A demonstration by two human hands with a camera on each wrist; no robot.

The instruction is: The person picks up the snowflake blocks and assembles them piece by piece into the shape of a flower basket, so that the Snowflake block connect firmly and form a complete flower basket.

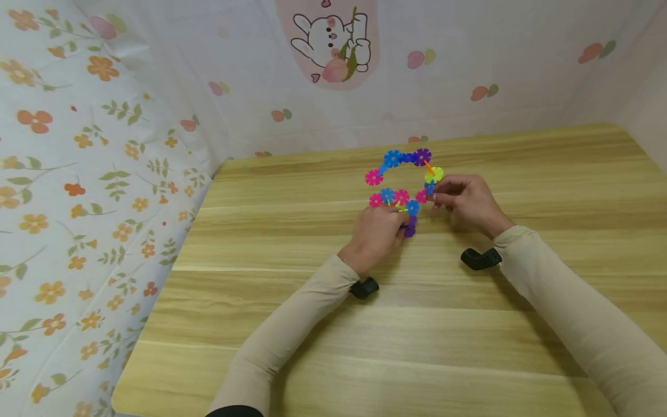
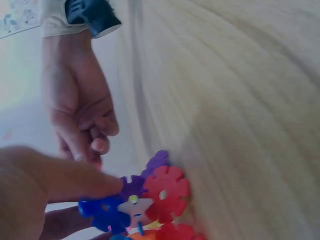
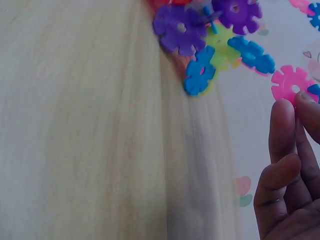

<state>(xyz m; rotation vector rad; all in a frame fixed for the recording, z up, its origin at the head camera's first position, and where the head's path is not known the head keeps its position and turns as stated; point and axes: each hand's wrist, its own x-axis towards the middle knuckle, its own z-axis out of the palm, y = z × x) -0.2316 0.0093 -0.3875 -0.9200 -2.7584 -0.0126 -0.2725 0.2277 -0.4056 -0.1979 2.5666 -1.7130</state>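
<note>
Flower-shaped plastic snap discs in several colours are joined in a cluster and a chain beyond my hands. My left hand [image 1: 376,234] grips the cluster, whose blue disc [image 2: 106,214], red disc [image 2: 169,194] and purple disc [image 3: 181,29] show near its fingers. My right hand [image 1: 471,202] pinches a pink disc [image 3: 290,84] between thumb and index finger, at the near end of the chain. That chain curves up past a yellow disc [image 1: 435,174] and a purple disc [image 1: 422,156] to a pink disc [image 1: 373,177] at its far left. My palm hides part of the cluster.
The wood-grain table [image 1: 250,243] lies under both forearms. Behind it hangs a pale curtain [image 1: 234,52] with a rabbit print, and a flowered cloth [image 1: 78,231] hangs at the left. A black strap piece [image 1: 480,259] is on the right wrist.
</note>
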